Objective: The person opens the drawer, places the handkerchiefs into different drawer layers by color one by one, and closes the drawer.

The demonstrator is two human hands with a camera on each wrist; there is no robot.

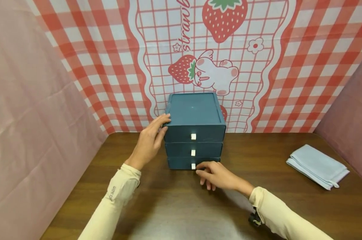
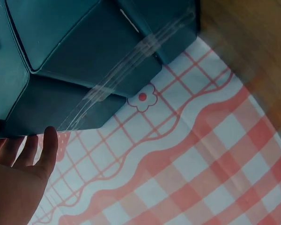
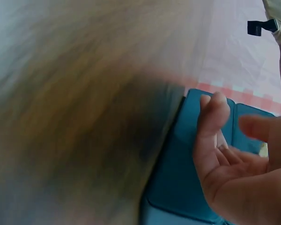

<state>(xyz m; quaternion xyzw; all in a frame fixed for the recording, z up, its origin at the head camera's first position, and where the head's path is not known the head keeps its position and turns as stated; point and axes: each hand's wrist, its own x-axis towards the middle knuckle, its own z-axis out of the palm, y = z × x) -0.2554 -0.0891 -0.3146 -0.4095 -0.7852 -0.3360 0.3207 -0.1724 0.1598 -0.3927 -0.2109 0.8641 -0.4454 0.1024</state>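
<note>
A dark teal three-drawer box (image 1: 194, 108) stands on the wooden table, its drawers closed, each with a small white knob. My left hand (image 1: 148, 141) rests against its upper left front corner, fingertips on the top edge; the left wrist view shows these fingers (image 2: 49, 150) by the box's edge and clear tape along its side. Beside the bottom drawer's knob (image 1: 193, 166) is my right hand (image 1: 215, 175), fingers bent, thumb and index tips just right of the knob. In the right wrist view a gap separates thumb and index finger (image 3: 213, 117); contact with the knob is unclear.
A folded light blue cloth (image 1: 317, 166) lies on the table (image 1: 169, 206) at the right. Behind the box hangs a red-and-white checked strawberry cloth (image 1: 109, 66). Pink fabric (image 1: 28, 116) covers the left side, with more on the right.
</note>
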